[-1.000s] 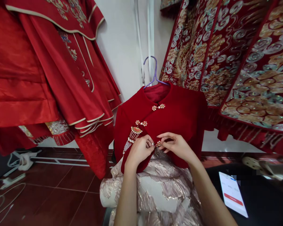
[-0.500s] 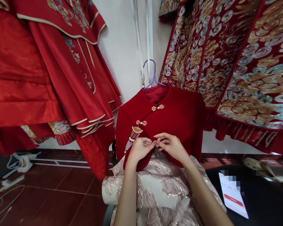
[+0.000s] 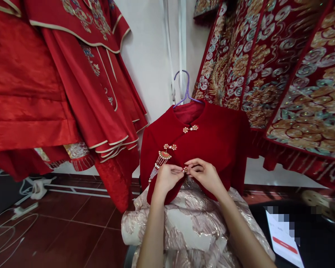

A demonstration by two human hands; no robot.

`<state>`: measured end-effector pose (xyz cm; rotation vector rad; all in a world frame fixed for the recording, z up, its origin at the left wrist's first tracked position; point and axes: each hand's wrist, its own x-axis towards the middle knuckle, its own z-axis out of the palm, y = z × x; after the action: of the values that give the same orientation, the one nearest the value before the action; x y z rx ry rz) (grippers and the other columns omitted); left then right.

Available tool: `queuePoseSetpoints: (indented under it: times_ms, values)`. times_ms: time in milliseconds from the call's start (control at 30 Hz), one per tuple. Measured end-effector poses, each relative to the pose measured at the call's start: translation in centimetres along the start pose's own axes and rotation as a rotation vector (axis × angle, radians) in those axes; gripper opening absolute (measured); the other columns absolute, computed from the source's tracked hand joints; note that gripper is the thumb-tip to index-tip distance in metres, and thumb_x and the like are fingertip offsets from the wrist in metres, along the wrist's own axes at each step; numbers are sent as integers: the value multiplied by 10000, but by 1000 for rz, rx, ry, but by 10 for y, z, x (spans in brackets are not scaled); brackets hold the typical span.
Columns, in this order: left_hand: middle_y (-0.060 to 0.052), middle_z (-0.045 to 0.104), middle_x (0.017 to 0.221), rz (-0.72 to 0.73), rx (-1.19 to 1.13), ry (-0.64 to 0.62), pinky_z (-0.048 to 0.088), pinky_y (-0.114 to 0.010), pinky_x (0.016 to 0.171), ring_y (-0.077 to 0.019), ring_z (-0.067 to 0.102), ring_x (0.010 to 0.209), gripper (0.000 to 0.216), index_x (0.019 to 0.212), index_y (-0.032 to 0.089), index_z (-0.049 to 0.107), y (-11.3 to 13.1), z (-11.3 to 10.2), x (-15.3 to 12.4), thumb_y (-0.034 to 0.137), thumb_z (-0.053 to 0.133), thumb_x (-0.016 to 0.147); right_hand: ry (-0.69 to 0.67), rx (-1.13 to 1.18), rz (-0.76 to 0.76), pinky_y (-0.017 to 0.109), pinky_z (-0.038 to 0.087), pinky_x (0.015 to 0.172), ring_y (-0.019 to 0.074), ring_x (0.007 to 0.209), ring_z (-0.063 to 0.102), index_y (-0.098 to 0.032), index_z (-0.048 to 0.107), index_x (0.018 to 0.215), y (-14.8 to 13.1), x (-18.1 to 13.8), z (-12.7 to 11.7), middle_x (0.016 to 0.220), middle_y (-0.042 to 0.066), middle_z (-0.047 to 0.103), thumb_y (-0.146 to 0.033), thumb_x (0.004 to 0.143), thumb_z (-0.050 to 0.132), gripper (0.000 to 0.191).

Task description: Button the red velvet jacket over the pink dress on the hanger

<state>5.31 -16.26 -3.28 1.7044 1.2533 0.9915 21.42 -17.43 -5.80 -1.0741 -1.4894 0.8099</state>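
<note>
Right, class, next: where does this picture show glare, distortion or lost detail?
Head view: glints on the metallic floral fabric and embroidered panel; head view: piped red garment at left, slanted and seemingly stretched; head view: pixel blocks over part of the phone; head view: flower clasp between left hand and right hand, too small for fine detail.

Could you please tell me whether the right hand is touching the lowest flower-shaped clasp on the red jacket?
Touching. The head view shows the right hand's fingertips on the lowest flower-shaped clasp, with no visible gap between them.
</note>
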Motion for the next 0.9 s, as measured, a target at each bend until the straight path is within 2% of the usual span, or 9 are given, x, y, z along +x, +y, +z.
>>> queuePoseSetpoints:
  times_ms: [300,433,500,600,667,767,900]
  values:
    - [-85,744,800,75,-7,-34,542,-280,694,-183,690,716,148,806,113,741,-14,3,4,188,672,698,50,-112,-61,243,556,614,140,701,649,-184,656,945,5,0,2,839,43,655,-333,796,622,214]
    - [-81,739,801,92,-13,-48,531,-257,724,-158,680,730,124,804,108,729,-15,2,6,141,656,710,8,-134,-96,242,559,610,135,714,636,-190,671,903,4,0,-2,888,46,628,-347,800,631,192]
    - [-82,735,834,87,5,-12,526,-244,717,-142,671,728,142,834,105,718,-13,-1,6,113,645,713,75,-83,-99,242,565,581,120,686,607,-196,664,934,-5,-2,-8,890,37,575,-369,777,665,234]
    - [-87,729,883,84,31,89,520,-243,704,-131,661,726,169,890,108,703,-9,-6,6,116,625,740,302,68,-123,208,534,478,95,626,539,-203,628,935,-25,-7,-26,827,4,484,-404,751,698,281]
    - [-86,727,881,97,34,105,518,-249,729,-132,662,745,140,868,112,699,-5,-9,4,124,614,757,357,141,-139,187,504,446,77,574,501,-198,607,878,-37,-11,-40,768,-15,462,-412,764,690,256]
    - [-73,727,866,105,40,40,515,-253,755,-134,665,764,99,816,127,693,-2,-7,0,134,611,761,287,119,-126,184,489,448,67,528,480,-194,587,846,-42,-16,-55,707,-28,481,-422,793,661,245]
    - [-61,719,909,84,162,-19,510,-260,724,-139,655,741,165,894,155,697,-5,0,-2,222,655,749,12,-100,-11,215,506,484,99,554,532,-201,602,890,-26,-14,-58,675,-20,538,-430,830,605,237]
